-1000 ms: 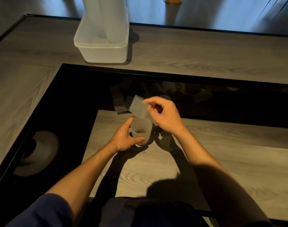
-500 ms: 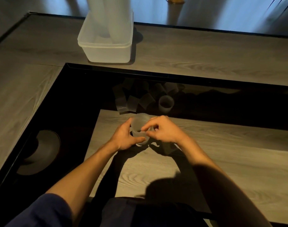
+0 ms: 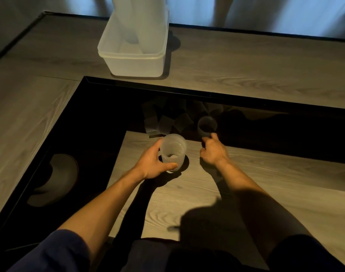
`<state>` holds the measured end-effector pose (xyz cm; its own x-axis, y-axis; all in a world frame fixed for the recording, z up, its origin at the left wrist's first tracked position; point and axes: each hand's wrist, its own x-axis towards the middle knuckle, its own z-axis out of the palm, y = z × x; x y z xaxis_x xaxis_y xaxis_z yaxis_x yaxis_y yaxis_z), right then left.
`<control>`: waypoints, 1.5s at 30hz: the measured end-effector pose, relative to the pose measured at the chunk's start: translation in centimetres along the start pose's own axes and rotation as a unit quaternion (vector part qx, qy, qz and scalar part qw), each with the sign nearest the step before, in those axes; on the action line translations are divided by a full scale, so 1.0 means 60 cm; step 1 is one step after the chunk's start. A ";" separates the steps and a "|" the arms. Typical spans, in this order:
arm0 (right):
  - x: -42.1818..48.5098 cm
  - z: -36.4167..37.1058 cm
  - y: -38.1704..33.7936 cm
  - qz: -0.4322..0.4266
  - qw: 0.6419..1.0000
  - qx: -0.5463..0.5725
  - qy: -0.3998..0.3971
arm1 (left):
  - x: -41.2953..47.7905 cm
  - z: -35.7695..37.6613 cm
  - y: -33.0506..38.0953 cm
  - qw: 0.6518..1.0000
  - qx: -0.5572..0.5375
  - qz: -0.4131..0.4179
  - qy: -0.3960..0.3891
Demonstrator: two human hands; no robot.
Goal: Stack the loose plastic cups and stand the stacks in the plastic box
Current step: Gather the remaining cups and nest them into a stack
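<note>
Now the left hand point(image 3: 155, 163) wraps the cup stack point(image 3: 173, 152), upright on the table point(image 3: 266, 185); the right hand point(image 3: 213, 153), fingers curled, meets a loose cup point(image 3: 207, 126) farther right, hold unclear.

No legible text or labels.

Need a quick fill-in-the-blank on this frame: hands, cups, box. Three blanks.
1. The left hand grips the nested cups with their open end facing ___.
2. The single cup nearest the right hand stands ___, unlike the loose cups lying beside it.
3. The tall stacks stand inside the plastic ___.
Missing words: up; upright; box.
</note>
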<state>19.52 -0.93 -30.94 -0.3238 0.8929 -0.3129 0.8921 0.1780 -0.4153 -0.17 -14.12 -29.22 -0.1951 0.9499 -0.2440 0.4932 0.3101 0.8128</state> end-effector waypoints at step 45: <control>-0.132 -0.073 -0.078 -0.271 0.958 0.088 -0.010 | -0.016 0.002 0.004 0.996 -0.043 0.020 -0.071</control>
<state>19.30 -7.01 -22.78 -0.7328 0.6799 -0.0259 0.5238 0.5395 -0.6592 0.24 -14.95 -28.88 -0.0512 0.9594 -0.2772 0.4230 0.2723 0.8643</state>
